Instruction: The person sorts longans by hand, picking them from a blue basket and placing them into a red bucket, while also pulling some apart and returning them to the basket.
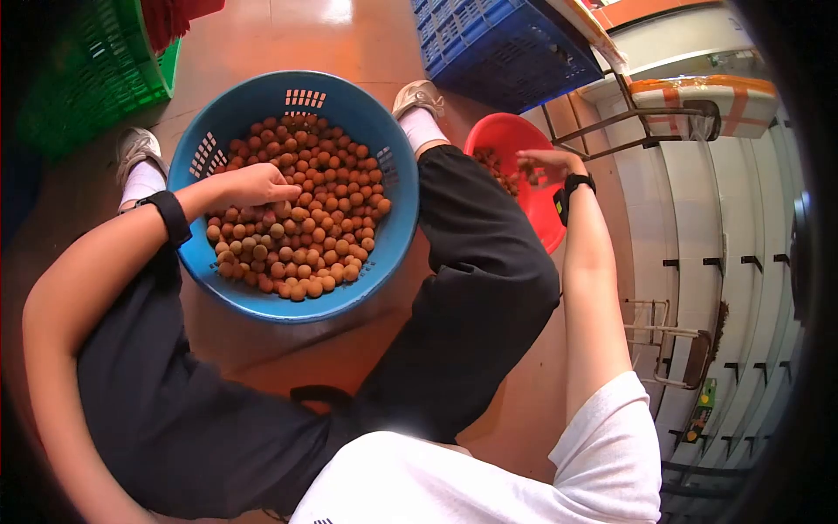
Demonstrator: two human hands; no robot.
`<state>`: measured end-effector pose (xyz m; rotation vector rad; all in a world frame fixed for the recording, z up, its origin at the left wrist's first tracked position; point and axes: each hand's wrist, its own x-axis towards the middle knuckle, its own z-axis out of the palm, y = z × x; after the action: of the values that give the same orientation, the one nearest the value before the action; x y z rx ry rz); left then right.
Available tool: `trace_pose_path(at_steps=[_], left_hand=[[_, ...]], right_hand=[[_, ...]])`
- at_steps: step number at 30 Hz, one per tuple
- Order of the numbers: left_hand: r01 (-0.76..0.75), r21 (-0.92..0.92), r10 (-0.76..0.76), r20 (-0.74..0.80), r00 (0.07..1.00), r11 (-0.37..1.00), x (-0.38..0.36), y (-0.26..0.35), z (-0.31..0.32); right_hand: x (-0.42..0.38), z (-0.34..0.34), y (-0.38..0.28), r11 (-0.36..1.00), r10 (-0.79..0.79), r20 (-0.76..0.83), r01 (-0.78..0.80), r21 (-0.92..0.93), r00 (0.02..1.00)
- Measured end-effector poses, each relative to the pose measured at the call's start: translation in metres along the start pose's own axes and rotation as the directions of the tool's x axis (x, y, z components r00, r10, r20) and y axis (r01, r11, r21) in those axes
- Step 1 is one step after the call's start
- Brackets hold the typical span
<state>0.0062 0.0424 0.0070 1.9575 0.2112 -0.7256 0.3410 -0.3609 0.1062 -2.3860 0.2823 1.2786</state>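
Note:
A blue plastic basket (305,319) with slotted sides stands between my legs. It holds many round brown fruits (327,227) that look like longans or lychees. My left hand (262,185) is over the left part of the pile, its fingers curled and closed. Whatever they hold is hidden under the hand. To the right of my knee sits a red basin (546,218) with smaller brown pieces (497,166) in it, too small to name. Over this basin my right hand (548,166) is slightly blurred, its fingers stretched and apart.
A green crate (96,79) with red material on it stands at upper left. A blue crate (506,52) is at the top, beyond the red basin. Metal frame legs (628,113) and a taped white box (707,105) are at right.

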Motion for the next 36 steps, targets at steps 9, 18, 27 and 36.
trace_pose_path(at_steps=[9,18,27,36], left_hand=[[-0.417,0.743,0.767,-0.198,0.61,0.524,0.005,0.0,-0.027],[-0.36,0.929,0.945,0.192,0.263,-0.089,-0.03,0.043,-0.008],[-0.472,0.881,0.952,0.146,0.269,-0.002,-0.017,0.02,0.018],[-0.295,0.954,0.958,0.031,0.285,0.056,0.001,0.034,0.005]], right_hand=[[-0.064,0.065,-0.132,0.773,-0.568,-0.001,0.532,-0.347,0.823],[-0.093,0.294,-0.195,0.674,-0.462,0.824,0.734,0.086,0.328],[-0.066,0.32,-0.163,0.755,-0.526,0.748,0.627,0.192,0.405],[-0.026,0.275,-0.184,-0.006,-0.615,0.78,0.99,0.142,-0.116]])
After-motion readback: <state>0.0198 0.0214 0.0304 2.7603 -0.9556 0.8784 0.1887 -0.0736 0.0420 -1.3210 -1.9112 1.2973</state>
